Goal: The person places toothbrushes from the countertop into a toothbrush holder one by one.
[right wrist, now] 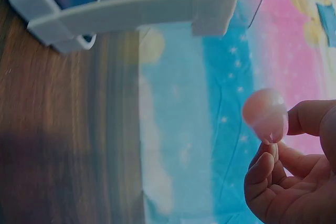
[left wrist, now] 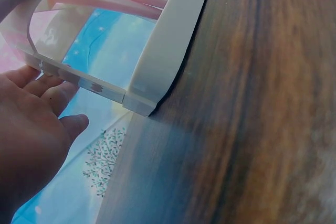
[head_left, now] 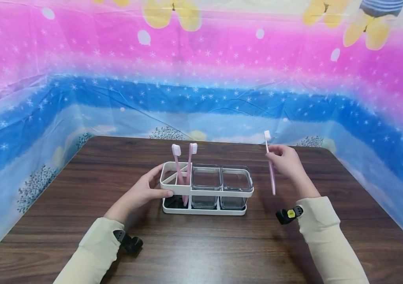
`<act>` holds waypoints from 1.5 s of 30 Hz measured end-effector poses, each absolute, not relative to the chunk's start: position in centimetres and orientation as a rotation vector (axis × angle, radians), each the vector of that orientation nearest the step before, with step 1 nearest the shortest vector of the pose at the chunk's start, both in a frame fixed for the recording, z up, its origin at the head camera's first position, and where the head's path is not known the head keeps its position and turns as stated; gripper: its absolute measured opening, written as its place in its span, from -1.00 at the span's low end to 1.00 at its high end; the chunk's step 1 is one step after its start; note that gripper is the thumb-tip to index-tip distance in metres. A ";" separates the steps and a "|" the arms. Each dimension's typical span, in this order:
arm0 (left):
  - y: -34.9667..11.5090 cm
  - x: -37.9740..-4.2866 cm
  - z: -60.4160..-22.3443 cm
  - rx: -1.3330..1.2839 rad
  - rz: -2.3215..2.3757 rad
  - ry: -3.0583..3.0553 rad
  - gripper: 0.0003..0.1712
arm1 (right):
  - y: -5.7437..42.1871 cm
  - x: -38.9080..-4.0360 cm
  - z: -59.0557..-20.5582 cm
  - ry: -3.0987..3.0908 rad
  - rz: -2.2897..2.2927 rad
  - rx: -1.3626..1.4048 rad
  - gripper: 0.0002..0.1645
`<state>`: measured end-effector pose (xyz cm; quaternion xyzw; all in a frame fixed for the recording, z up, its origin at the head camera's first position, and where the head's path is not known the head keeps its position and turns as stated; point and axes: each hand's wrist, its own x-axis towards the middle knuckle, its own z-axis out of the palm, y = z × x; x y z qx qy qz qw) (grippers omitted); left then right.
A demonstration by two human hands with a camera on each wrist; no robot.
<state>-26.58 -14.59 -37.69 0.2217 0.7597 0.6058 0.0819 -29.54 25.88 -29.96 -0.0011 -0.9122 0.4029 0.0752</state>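
Note:
A white toothbrush holder (head_left: 219, 193) stands on the table, with two pink toothbrushes (head_left: 189, 165) leaning in its left compartments. Two clear cups (head_left: 206, 179) sit upside down in its middle and right parts. My left hand (head_left: 144, 186) grips the holder's left end, thumb along the front of the upper rim and fingers round the side; the left wrist view shows the fingertips at the end frame (left wrist: 100, 87). Right of the holder, my right hand (head_left: 286, 159) pinches a third pink toothbrush (head_left: 271, 173) by its handle, white bristles up, raised apart from the holder.
The dark wooden table (head_left: 187, 252) reaches to a printed pink and blue cloth (head_left: 222, 94) hung behind and along both sides. A black wrist camera (head_left: 130, 242) is strapped to the left sleeve, another camera (head_left: 286, 215) to the right.

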 end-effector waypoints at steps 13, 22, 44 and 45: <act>-14.5 -26.7 -37.7 0.675 1.811 2.267 0.03 | 22.9 -27.5 -27.4 -2.647 1.288 0.214 -0.54; -14.5 -26.7 -37.9 0.668 1.818 2.267 0.02 | 20.7 -26.3 -26.4 -2.590 1.393 0.300 -0.53; -14.5 -26.7 -37.8 0.677 1.817 2.267 0.02 | 15.6 -25.3 -25.8 -2.540 1.503 0.408 -0.54; -14.5 -26.7 -37.7 0.679 1.818 2.266 0.02 | 15.4 -25.3 -25.8 -2.538 1.510 0.410 -0.54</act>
